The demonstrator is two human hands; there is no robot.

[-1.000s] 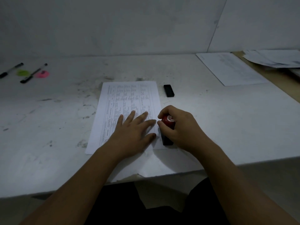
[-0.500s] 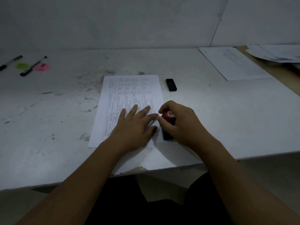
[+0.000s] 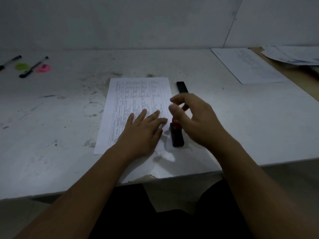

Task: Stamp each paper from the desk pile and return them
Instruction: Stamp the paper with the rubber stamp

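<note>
Centre frame, a printed paper (image 3: pixel 138 94) lies on the white desk (image 3: pixel 51 126). The left hand (image 3: pixel 143 131) presses flat on its lower half with the fingers spread. At the sheet's lower right edge stands the stamp (image 3: pixel 177 137), black with a red top. The right hand (image 3: pixel 198 121) is blurred above it with curled fingers; I cannot tell whether they grip it. A small black block (image 3: pixel 182 87) lies just above. Upper right, a sheet (image 3: pixel 246 66) lies beside more papers (image 3: pixel 293 55). Upper left are two pens (image 3: pixel 33 67), a green disc (image 3: pixel 21 66) and a pink disc (image 3: pixel 43 68).
</note>
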